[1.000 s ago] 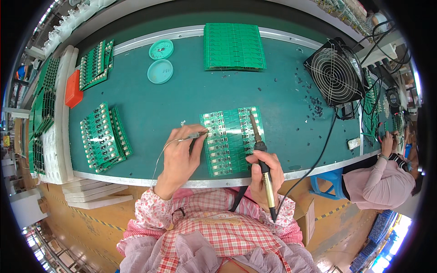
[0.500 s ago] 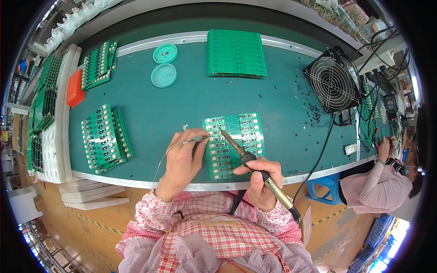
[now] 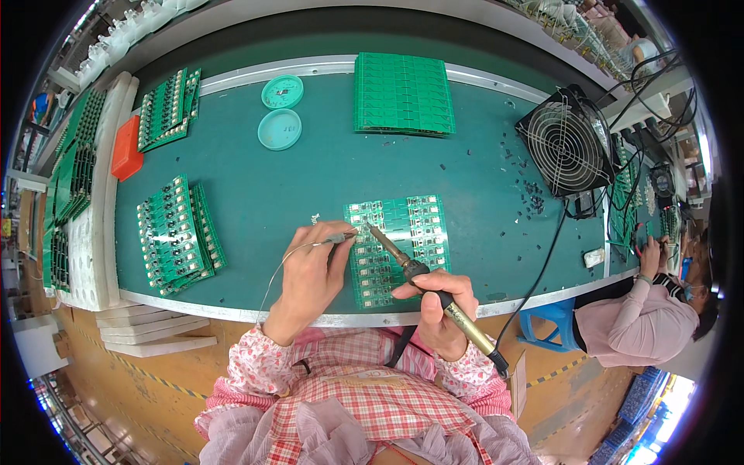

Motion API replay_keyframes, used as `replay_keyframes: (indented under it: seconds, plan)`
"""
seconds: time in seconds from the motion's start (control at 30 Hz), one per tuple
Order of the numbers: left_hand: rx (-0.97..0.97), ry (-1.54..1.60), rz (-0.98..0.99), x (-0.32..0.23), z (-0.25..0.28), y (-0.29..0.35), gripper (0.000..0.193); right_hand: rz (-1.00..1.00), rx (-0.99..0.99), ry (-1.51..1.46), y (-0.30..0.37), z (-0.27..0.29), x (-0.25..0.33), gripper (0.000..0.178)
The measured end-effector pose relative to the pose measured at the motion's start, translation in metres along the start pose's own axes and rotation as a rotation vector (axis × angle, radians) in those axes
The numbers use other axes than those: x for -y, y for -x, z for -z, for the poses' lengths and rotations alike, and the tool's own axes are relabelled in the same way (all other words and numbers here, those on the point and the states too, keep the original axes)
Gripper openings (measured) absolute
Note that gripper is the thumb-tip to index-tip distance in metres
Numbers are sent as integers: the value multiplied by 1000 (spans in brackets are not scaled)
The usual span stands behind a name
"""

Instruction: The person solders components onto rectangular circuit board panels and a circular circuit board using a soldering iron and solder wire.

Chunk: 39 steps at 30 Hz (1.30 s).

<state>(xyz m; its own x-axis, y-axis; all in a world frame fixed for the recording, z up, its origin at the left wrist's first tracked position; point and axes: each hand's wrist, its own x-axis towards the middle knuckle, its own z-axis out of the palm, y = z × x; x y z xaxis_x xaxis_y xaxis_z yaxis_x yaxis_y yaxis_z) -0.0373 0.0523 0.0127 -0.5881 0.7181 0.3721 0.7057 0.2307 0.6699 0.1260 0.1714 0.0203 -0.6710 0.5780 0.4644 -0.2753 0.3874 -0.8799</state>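
A green circuit board panel (image 3: 396,214) with rows of small parts lies flat on the bench in front of me. My left hand (image 3: 308,271) is closed at the panel's left edge, pinching a solder wire (image 3: 273,287) near a small grey sleeve (image 3: 338,238); the wire trails down beside the wrist. In my right hand (image 3: 443,310) is a soldering iron (image 3: 474,335) with a gold handle, gripped like a pen. Its tip is over the upper left part of the panel, close to the wire's end; whether it touches cannot be made out.
Stacked green boards (image 3: 403,93) stand at the back, with populated boards (image 3: 169,236) to the left. Two turquoise dishes (image 3: 279,129), a red box (image 3: 127,149) and a black fan (image 3: 570,143) surround the work. Black bits (image 3: 532,198) litter the right; a co-worker (image 3: 632,322) sits beyond.
The iron's tip has shifted slightly left and down over the panel, with my right hand moving a little left. My left hand keeps its pinch in nearly the same place.
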Motion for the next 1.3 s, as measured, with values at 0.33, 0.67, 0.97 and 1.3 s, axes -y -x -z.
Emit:
replay_keyframes:
  seconds: [0.33,0.67,0.97,1.3]
  plan:
    - [5,7,-5,1,1,1,11,-233,49,90,-1,0,5,11]
    - [-12,14,-8,1,0,1,13,-292,87,155,-6,-6,5,12]
    - [-15,23,-18,2,0,1,15,-198,92,208,-6,-8,5,14]
    - [-15,24,-15,3,0,1,15,-148,109,230,-7,-10,4,14]
